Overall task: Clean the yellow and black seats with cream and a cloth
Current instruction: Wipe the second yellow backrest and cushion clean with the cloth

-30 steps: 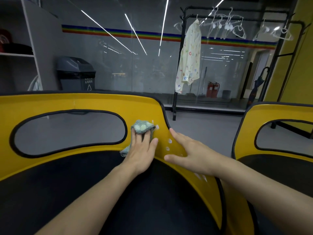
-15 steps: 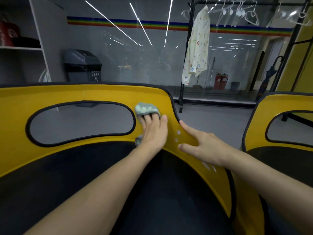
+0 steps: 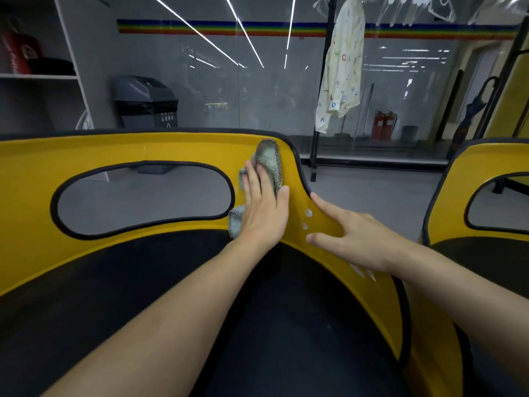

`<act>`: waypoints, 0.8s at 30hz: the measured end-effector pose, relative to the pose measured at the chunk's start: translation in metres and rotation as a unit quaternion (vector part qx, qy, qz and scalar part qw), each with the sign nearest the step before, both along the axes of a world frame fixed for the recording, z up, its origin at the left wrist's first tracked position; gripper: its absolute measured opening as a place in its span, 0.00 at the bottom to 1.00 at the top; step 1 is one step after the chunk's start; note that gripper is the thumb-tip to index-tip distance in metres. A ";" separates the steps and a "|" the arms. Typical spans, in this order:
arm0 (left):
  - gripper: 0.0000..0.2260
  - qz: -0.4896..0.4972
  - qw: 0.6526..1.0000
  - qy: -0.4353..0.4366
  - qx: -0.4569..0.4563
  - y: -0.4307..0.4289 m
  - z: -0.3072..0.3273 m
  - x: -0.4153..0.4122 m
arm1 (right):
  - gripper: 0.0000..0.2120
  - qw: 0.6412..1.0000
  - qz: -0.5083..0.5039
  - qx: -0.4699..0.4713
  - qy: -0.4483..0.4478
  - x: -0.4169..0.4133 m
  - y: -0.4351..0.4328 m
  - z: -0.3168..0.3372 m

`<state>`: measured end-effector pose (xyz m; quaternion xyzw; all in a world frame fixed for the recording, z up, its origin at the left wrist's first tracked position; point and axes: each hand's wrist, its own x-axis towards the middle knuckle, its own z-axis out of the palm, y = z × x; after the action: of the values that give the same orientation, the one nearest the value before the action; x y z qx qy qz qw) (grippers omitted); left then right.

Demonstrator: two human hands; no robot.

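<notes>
Cloth (image 3: 270,160) lies flattened against the yellow seat back (image 3: 171,147) by the left hand (image 3: 264,213), fingers straight and together, presumably to spread pressure while wiping. Right hand (image 3: 352,242), fingers splayed, braces on the side panel (image 3: 329,224) just beside the cream dots (image 3: 308,213) (not yet wiped).

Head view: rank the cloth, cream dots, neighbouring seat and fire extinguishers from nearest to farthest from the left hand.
1. cloth, under the left hand.
2. cream dots, just right of it.
3. neighbouring seat, far right.
4. fire extinguishers, behind the glass.
</notes>
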<state>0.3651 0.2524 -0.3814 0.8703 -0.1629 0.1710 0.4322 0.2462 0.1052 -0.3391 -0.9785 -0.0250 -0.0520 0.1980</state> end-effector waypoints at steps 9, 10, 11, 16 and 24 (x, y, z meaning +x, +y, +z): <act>0.29 0.096 0.941 0.320 -0.057 0.007 0.006 -0.002 | 0.38 1.000 0.002 0.000 0.006 -0.006 0.001 0.004; 0.27 0.088 0.940 0.322 -0.072 0.012 0.004 -0.006 | 0.38 1.000 0.002 0.001 0.006 -0.007 0.001 0.004; 0.25 0.077 0.940 0.320 -0.085 0.017 0.002 -0.014 | 0.38 1.000 0.002 0.001 0.007 -0.007 0.001 0.004; 0.20 0.018 0.931 0.315 -0.185 0.021 -0.004 -0.028 | 0.38 1.000 0.000 0.005 0.010 -0.006 0.001 0.003; 0.27 0.058 0.938 0.224 -0.259 -0.022 0.023 -0.007 | 0.39 1.000 -0.006 0.017 0.000 -0.003 0.002 0.002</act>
<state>0.3578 0.2302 -0.3585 0.7523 0.0383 0.0329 0.6569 0.2429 0.1069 -0.3372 -0.9750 -0.0183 -0.0538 0.2146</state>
